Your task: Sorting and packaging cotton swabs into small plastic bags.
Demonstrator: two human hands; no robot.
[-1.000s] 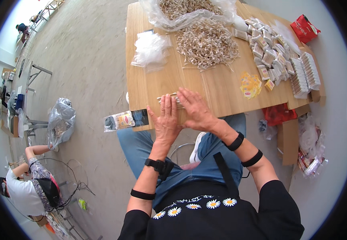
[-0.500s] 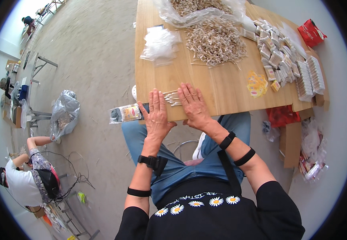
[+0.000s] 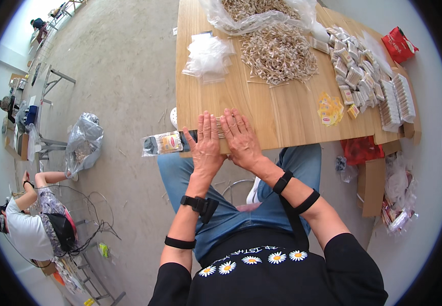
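Note:
My left hand [image 3: 207,145] and my right hand [image 3: 240,138] rest flat near the table's front edge, fingers stretched forward. In the narrow gap between them shows a small row of cotton swabs [image 3: 221,128]; most of it is hidden under or behind the hands. Both hands are open, pressing at the row from either side. Left of my left hand, a clear packet of cotton swabs [image 3: 168,143] with a yellow and red label juts past the table's corner. A dark piece lies between that packet and my fingers.
On the wooden table [image 3: 277,120] are clear bags [image 3: 209,57], a heap of loose cotton swabs [image 3: 280,53], yellow label cards [image 3: 330,109] and many bundled packs [image 3: 356,71]. A cardboard box [image 3: 370,186] stands below right. Another person [image 3: 32,224] works at far left beside a plastic sack [image 3: 84,143].
My hands have drawn together, the right moving left toward the left hand. The gap has narrowed and less of the swab row shows. The view has shifted slightly.

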